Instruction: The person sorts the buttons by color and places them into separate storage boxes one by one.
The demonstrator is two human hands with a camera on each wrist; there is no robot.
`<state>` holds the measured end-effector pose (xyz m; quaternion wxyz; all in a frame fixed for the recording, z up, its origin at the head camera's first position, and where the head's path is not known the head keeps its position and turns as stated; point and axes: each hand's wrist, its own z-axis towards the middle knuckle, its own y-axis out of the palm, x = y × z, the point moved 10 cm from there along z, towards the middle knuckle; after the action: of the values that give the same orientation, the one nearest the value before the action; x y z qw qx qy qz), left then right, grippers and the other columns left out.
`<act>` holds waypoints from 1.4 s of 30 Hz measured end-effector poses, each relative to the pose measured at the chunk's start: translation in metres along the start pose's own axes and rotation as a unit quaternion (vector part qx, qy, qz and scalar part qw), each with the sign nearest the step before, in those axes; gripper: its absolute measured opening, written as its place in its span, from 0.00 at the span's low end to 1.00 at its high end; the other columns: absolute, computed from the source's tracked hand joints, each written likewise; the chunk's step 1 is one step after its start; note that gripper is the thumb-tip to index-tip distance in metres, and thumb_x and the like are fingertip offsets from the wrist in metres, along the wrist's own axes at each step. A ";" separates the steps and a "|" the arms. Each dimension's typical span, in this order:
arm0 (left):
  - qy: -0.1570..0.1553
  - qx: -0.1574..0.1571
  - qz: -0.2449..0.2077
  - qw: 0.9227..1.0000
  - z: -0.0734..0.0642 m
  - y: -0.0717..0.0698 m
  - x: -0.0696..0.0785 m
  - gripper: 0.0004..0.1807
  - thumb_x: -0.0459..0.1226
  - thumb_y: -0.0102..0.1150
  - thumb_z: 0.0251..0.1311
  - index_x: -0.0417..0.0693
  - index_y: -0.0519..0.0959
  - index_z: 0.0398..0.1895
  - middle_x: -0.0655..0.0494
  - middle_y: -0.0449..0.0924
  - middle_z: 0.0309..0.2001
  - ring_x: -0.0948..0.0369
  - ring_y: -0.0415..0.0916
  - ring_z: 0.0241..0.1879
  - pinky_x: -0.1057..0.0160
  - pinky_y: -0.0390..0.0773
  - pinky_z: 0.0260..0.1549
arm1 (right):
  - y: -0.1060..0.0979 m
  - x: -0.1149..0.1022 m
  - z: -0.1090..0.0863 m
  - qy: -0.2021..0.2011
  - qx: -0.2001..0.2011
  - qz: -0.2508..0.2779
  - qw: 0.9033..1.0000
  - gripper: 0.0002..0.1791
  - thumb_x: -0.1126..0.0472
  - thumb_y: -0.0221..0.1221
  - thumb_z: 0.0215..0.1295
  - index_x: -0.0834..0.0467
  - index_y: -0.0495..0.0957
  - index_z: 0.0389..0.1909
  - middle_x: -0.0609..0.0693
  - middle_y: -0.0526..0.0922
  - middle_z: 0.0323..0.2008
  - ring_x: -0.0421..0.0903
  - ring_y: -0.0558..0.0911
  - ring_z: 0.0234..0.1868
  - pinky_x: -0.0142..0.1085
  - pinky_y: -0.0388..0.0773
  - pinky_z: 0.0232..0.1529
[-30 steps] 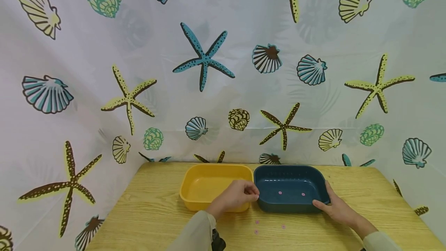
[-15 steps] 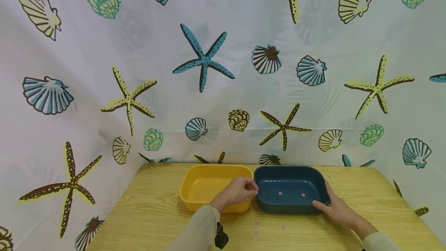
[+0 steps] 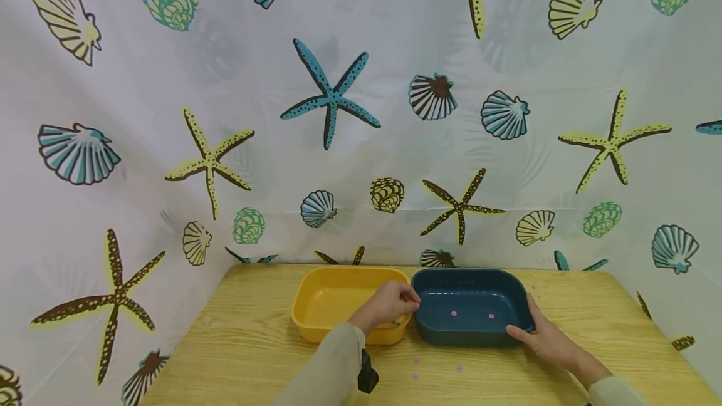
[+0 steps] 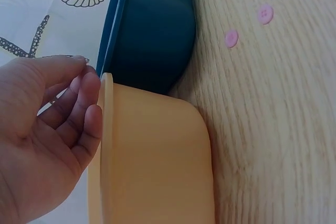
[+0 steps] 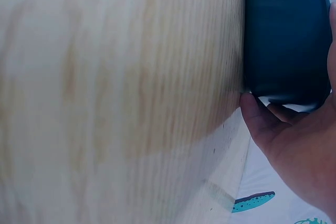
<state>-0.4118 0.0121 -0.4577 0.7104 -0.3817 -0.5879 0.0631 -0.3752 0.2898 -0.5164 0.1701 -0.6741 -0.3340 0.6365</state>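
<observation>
My left hand (image 3: 389, 302) is over the right end of the yellow plastic bin (image 3: 316, 334), beside the rim of the dark blue bin (image 3: 468, 337). Its thumb and index fingertip meet on a tiny pale button (image 4: 87, 62), mostly hidden by the fingers. My right hand (image 3: 544, 337) grips the blue bin's right front corner, thumb toward the front and fingers along the side. Two pink buttons lie apart on the blue bin's floor, one button (image 3: 454, 314) near the middle and another button (image 3: 491, 316) farther right.
Several pink buttons lie on the wooden table (image 3: 242, 356) in front of the bins, including one button (image 3: 459, 368) to the right. Small bluish pieces (image 3: 397, 322) show inside the yellow bin under my left hand. A shell-and-starfish curtain (image 3: 361, 143) hangs behind.
My left hand has shifted slightly forward at the shared edge of the bins, and its wrist has moved right. The right hand and both bins stay in place.
</observation>
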 end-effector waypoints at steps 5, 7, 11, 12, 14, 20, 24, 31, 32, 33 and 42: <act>0.002 0.002 -0.006 1.000 0.001 0.000 -0.002 0.07 0.32 0.59 0.62 0.37 0.82 0.39 0.58 0.77 0.28 0.60 0.74 0.29 0.65 0.75 0.29 | 0.000 0.000 0.000 0.001 0.002 -0.007 1.000 0.57 0.44 0.55 0.67 0.69 0.22 0.70 0.76 0.32 0.69 0.73 0.42 0.68 0.63 0.45 0.62; 0.001 0.004 -0.011 1.000 0.000 0.000 -0.002 0.07 0.32 0.58 0.63 0.37 0.82 0.39 0.58 0.77 0.29 0.59 0.75 0.30 0.64 0.75 0.30 | 0.000 0.000 0.001 0.001 0.002 -0.008 1.000 0.57 0.44 0.55 0.67 0.68 0.22 0.70 0.76 0.32 0.69 0.73 0.42 0.67 0.63 0.46 0.62; -0.004 0.013 -0.021 1.000 0.001 -0.002 -0.003 0.07 0.32 0.57 0.63 0.37 0.82 0.40 0.57 0.78 0.29 0.55 0.76 0.32 0.63 0.76 0.31 | -0.001 -0.001 0.001 0.003 0.001 -0.007 1.000 0.57 0.44 0.54 0.67 0.69 0.22 0.69 0.75 0.31 0.69 0.73 0.41 0.67 0.64 0.45 0.62; -0.005 0.015 -0.023 1.000 0.002 -0.002 -0.004 0.08 0.32 0.57 0.63 0.36 0.82 0.40 0.57 0.78 0.29 0.54 0.77 0.33 0.63 0.76 0.31 | -0.001 -0.001 0.001 0.003 0.000 -0.006 1.000 0.57 0.44 0.54 0.67 0.69 0.21 0.69 0.75 0.31 0.69 0.73 0.41 0.67 0.64 0.45 0.62; -0.004 0.018 -0.025 1.000 0.003 -0.001 -0.003 0.07 0.32 0.57 0.63 0.36 0.82 0.39 0.57 0.78 0.29 0.54 0.77 0.33 0.64 0.76 0.30 | -0.001 -0.002 0.000 0.004 -0.001 -0.004 1.000 0.57 0.44 0.54 0.67 0.69 0.21 0.69 0.75 0.31 0.69 0.73 0.41 0.68 0.64 0.44 0.62; 0.001 0.024 -0.020 1.000 0.007 0.002 -0.003 0.07 0.32 0.58 0.63 0.36 0.82 0.38 0.57 0.77 0.29 0.60 0.75 0.29 0.65 0.76 0.29 | -0.001 -0.001 -0.001 0.008 0.000 0.000 1.000 0.57 0.44 0.54 0.67 0.68 0.21 0.70 0.75 0.31 0.69 0.73 0.41 0.68 0.63 0.44 0.63; -0.005 0.026 -0.019 0.999 0.008 0.002 -0.004 0.07 0.32 0.58 0.63 0.37 0.82 0.38 0.57 0.77 0.29 0.60 0.74 0.29 0.64 0.76 0.30 | 0.000 -0.001 0.000 0.006 -0.004 0.005 1.000 0.57 0.44 0.54 0.67 0.67 0.20 0.69 0.75 0.30 0.69 0.72 0.40 0.68 0.63 0.44 0.63; -0.020 0.035 -0.028 0.999 0.011 0.000 -0.006 0.05 0.32 0.58 0.63 0.40 0.81 0.37 0.57 0.77 0.29 0.62 0.74 0.28 0.65 0.76 0.30 | 0.000 -0.003 -0.001 0.004 -0.005 0.009 1.000 0.57 0.44 0.54 0.67 0.67 0.20 0.69 0.74 0.29 0.69 0.72 0.39 0.68 0.63 0.43 0.63; -0.020 0.036 -0.031 0.999 0.011 0.000 -0.006 0.05 0.32 0.58 0.63 0.40 0.81 0.37 0.57 0.77 0.29 0.62 0.74 0.28 0.65 0.76 0.30 | 0.000 -0.003 -0.001 0.004 -0.005 0.009 1.000 0.57 0.44 0.54 0.67 0.67 0.21 0.69 0.74 0.29 0.69 0.72 0.39 0.68 0.63 0.43 0.63; -0.022 0.036 -0.032 0.999 0.012 0.000 -0.006 0.04 0.33 0.58 0.63 0.41 0.81 0.36 0.57 0.77 0.29 0.62 0.74 0.28 0.65 0.76 0.30 | 0.000 -0.003 -0.001 0.004 -0.005 0.009 1.000 0.57 0.44 0.54 0.67 0.67 0.21 0.69 0.74 0.29 0.69 0.72 0.39 0.68 0.63 0.43 0.63; -0.029 0.045 -0.035 0.998 0.011 0.000 -0.006 0.04 0.33 0.58 0.63 0.42 0.81 0.35 0.57 0.77 0.29 0.60 0.74 0.29 0.65 0.76 0.31 | 0.001 -0.001 0.000 0.004 -0.005 0.007 1.000 0.57 0.44 0.54 0.67 0.67 0.20 0.70 0.74 0.30 0.69 0.72 0.39 0.68 0.64 0.43 0.63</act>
<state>-0.4236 0.0140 -0.4619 0.7111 -0.3265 -0.6180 0.0763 -0.3749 0.2891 -0.5164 0.1634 -0.6801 -0.3318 0.6330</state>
